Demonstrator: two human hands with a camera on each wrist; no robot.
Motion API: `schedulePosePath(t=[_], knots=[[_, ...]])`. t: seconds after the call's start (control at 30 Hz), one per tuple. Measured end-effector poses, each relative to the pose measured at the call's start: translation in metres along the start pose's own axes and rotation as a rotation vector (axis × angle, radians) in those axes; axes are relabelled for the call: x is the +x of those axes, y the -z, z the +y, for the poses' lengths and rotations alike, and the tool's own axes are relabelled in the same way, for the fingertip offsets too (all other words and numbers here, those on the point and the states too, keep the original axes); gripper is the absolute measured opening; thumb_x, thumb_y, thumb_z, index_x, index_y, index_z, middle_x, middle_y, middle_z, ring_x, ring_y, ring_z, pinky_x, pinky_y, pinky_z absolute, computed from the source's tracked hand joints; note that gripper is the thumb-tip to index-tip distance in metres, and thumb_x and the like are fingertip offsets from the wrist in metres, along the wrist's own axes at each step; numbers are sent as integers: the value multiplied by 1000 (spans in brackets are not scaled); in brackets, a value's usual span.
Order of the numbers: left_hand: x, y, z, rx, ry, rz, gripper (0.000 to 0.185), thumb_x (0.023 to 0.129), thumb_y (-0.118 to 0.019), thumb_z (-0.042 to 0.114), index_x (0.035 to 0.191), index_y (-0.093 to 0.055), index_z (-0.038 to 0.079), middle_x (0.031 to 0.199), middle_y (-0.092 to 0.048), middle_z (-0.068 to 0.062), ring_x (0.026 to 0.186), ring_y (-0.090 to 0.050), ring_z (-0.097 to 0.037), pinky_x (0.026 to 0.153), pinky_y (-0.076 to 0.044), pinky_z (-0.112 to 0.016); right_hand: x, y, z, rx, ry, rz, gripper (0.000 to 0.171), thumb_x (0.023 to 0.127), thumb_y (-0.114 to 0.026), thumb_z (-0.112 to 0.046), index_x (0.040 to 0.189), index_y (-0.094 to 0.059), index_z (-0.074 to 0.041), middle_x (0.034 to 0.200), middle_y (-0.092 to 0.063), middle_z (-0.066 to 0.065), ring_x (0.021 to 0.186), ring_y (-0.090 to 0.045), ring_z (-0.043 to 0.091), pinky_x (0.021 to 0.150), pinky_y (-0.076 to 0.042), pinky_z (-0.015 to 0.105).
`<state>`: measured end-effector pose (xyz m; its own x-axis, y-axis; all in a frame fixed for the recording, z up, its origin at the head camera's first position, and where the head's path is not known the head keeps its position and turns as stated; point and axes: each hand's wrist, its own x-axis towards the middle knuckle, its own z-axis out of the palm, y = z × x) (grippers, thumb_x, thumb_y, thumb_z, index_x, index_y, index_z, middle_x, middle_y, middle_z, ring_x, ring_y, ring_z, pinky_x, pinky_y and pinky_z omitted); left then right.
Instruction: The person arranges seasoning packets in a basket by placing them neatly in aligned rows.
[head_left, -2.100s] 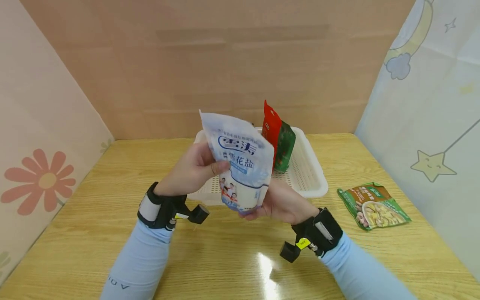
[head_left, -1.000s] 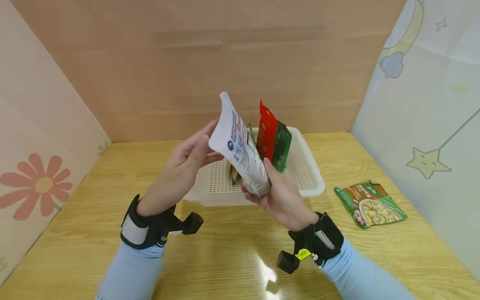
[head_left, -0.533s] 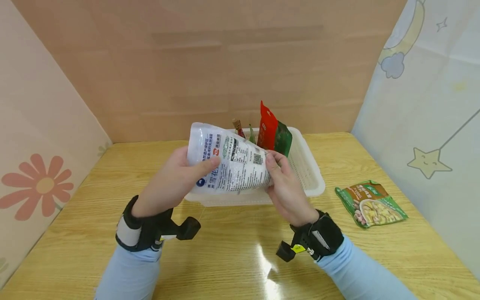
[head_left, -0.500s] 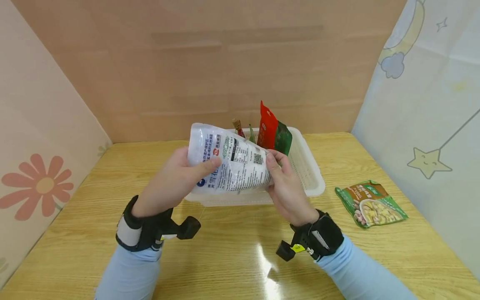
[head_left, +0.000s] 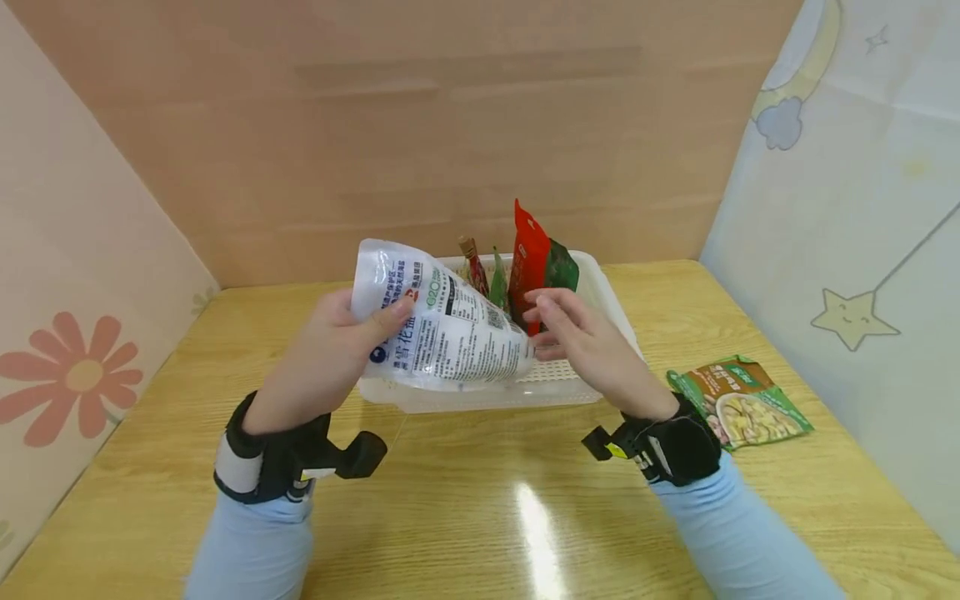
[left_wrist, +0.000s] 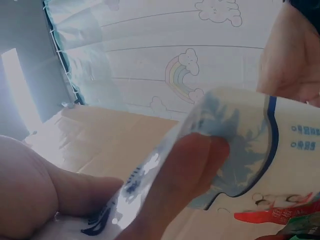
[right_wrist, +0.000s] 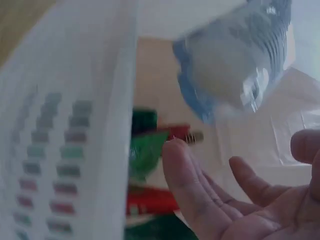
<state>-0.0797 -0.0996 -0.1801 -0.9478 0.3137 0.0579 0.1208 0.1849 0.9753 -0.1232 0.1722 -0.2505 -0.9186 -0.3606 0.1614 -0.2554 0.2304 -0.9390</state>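
A white and blue bag of salt (head_left: 457, 333), its printed back facing up, is held tilted above the basket. My left hand (head_left: 341, 350) grips its top end, thumb across the printed side; in the left wrist view the fingers (left_wrist: 185, 170) press the bag's other face. The right hand (head_left: 585, 337) is off the bag, near its bottom end, with fingers loosely spread. From the right wrist, the bag (right_wrist: 235, 65) hangs beyond the right hand (right_wrist: 250, 200), and nothing lies in that palm.
A white plastic basket (head_left: 611, 308) stands at the back, holding a red and green packet (head_left: 531, 262), a green packet (head_left: 498, 279) and a thin bottle with a brownish top (head_left: 474, 265). A green and brown food packet (head_left: 750, 404) lies on the table at right.
The bag was turned from its front to its back and laid more sideways. My right hand has let go and moved slightly right; the left has shifted a little left with the bag.
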Motion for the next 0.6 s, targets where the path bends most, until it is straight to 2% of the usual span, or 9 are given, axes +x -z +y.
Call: schedulePosePath(t=[0.1, 0.2, 0.3, 0.4, 0.6], knots=[[-2, 4, 0, 19, -2, 33, 41, 94, -51, 29, 123, -48, 0, 112, -60, -16, 95, -63, -27, 76, -52, -39, 0, 24, 2, -299, 51, 139, 46, 94, -44, -47, 127, -50, -16, 118, -55, 5, 97, -57, 24, 80, -49, 41], [-6, 14, -2, 55, -7, 84, 44, 94, -52, 31, 124, -47, 0, 114, -59, -16, 96, -62, -25, 76, -52, -37, 2, 43, 6, -486, 8, 217, 46, 93, -46, -46, 126, -54, -15, 119, -56, 5, 104, -54, 27, 81, -46, 45], [-11, 25, -3, 94, -1, 144, 47, 93, -53, 34, 124, -47, 0, 114, -59, -15, 96, -63, -24, 75, -52, -35, 7, 56, 15, -564, -61, 219, 50, 93, -45, -45, 130, -50, -12, 125, -53, 11, 110, -51, 32, 84, -44, 49], [-14, 39, -3, 139, 3, 181, 49, 92, -53, 36, 125, -48, -1, 114, -59, -15, 94, -63, -21, 74, -53, -33, 11, 65, 27, -593, -118, 201, 57, 94, -42, -47, 135, -44, -8, 128, -50, 17, 112, -49, 36, 86, -43, 52], [-5, 69, 8, 319, 54, 189, 53, 92, -49, 41, 129, -46, 3, 117, -58, -12, 96, -62, -18, 76, -52, -26, 17, 72, 46, -564, -221, 131, 65, 95, -40, -47, 139, -35, 0, 127, -48, 25, 111, -49, 39, 86, -43, 52]])
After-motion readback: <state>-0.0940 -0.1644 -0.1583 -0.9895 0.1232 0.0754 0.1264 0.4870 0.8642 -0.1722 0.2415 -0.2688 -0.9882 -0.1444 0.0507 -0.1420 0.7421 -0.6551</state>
